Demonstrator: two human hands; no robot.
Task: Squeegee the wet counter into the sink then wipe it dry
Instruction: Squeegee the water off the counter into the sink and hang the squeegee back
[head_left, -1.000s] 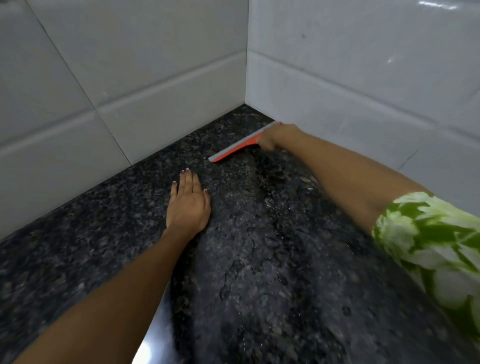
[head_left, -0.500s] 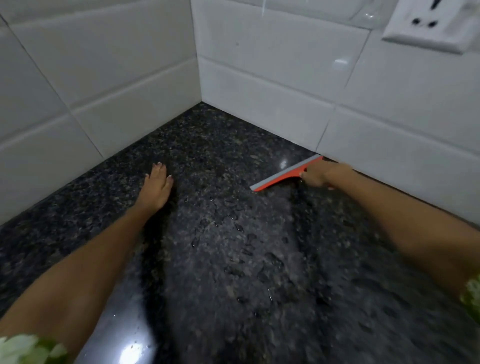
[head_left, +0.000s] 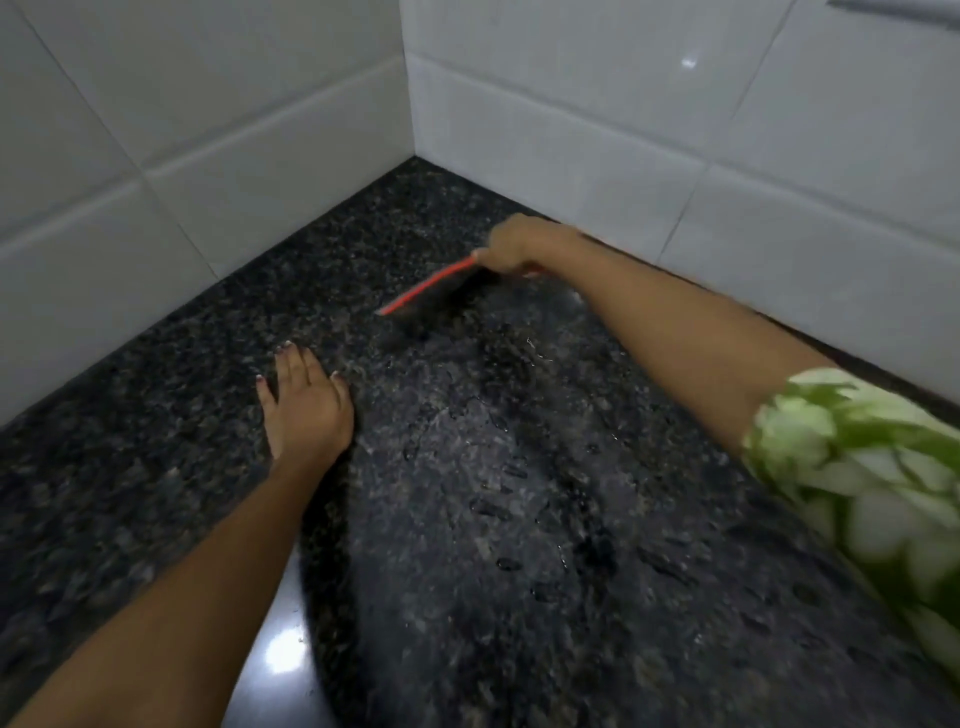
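An orange squeegee (head_left: 426, 288) lies with its blade on the dark speckled granite counter (head_left: 156, 415), a little out from the far corner. My right hand (head_left: 519, 247) is closed around its handle near the right wall. Flat on the counter to the left of the blade rests my left hand (head_left: 306, 405), fingers spread and holding nothing. Water beads and streaks (head_left: 498, 499) cover the counter in front of the squeegee. No sink and no cloth are in view.
White tiled walls (head_left: 571, 145) meet in a corner behind the counter and bound it at the back and the right. A bright light reflection (head_left: 283, 657) shines on the wet counter near my left forearm. My right sleeve (head_left: 872, 467) is green and white.
The squeegee has tilted and slid toward me from the right wall's foot; my left hand stays flat on the counter. The view has swung left, and the wall socket is gone from sight.
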